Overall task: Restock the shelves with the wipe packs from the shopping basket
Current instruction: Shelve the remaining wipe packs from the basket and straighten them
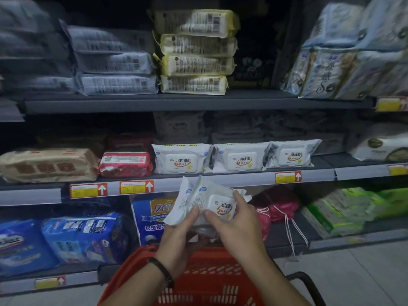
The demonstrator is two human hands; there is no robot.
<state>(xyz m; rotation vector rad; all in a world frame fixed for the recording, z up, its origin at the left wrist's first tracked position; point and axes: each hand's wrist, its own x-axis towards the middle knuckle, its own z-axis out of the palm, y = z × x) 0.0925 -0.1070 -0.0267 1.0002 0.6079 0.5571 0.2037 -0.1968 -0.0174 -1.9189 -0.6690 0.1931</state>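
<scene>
Blue packs [84,237] lie lower left (pink bags [283,205] further right).

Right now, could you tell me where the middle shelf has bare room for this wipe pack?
The middle shelf is bare between the rightmost white wipe pack and the white-and-gold pack. Leftwards it is crowded: wipe packs, red pack and tan pack side by side.

The middle shelf [242,180] is loaded with three white wipe packs [240,159] set side by side, with a red pack [125,163] and a tan pack [47,164] to their left. On the upper shelf [154,103], grey packs [114,62] and yellow-edged packs [194,51] are stacked.
</scene>
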